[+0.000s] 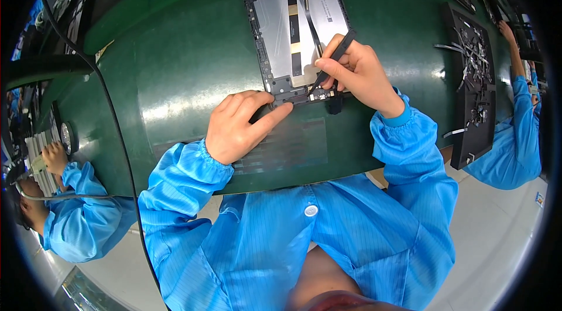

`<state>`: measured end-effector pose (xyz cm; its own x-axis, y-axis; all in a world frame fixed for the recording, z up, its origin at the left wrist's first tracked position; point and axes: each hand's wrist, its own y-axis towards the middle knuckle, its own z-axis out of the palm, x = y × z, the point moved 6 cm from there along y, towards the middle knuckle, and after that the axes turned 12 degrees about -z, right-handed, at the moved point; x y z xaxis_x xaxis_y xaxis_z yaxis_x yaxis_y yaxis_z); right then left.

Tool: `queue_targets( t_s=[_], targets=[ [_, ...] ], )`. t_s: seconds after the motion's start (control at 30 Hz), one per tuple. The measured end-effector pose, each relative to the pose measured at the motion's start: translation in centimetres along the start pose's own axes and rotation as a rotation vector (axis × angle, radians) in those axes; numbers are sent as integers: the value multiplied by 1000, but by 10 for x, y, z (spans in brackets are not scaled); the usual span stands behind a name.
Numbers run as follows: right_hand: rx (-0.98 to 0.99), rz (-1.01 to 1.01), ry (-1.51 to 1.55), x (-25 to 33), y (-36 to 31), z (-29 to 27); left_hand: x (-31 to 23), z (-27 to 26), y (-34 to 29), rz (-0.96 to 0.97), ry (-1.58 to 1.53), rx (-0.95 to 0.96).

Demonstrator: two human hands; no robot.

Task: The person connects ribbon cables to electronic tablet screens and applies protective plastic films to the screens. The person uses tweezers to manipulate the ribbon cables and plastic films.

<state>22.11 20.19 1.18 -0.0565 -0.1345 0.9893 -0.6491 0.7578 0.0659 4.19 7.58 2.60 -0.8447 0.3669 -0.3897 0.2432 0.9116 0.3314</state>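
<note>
An opened tablet (pixel 275 36) lies on the green table, its inside facing up, showing silver battery panels, a dark ribbon cable (pixel 312 21) and a strip of circuitry along the near edge. My left hand (pixel 240 124) holds the tablet's near left corner, the thumb on the near edge and the fingers at the left side. In my right hand (pixel 366 74) is a pair of black tweezers (pixel 339 50), pinched between thumb and fingers. The tweezers' tips point down at the near edge strip, where small parts are hard to make out.
A black tray (pixel 473 144) with many loose ribbon cables stands at the right. A black cord (pixel 108 88) runs down the left side. A clear sheet (pixel 293 144) lies before the tablet. Co-workers in blue sleeves sit at far left (pixel 82 217) and far right (pixel 515 147).
</note>
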Motion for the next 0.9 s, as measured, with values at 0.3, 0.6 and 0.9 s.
queue_targets(
  t_s=[0.3,0.6,0.9],
  targets=[
    [3,-23,-24,2,3,2,0,4,-1,21,43,-18],
    [3,-29,-65,2,5,4,0,1,2,-49,-34,-3],
    [-66,-10,39,2,5,3,-13,2,15,-89,45,-1]
  ],
)
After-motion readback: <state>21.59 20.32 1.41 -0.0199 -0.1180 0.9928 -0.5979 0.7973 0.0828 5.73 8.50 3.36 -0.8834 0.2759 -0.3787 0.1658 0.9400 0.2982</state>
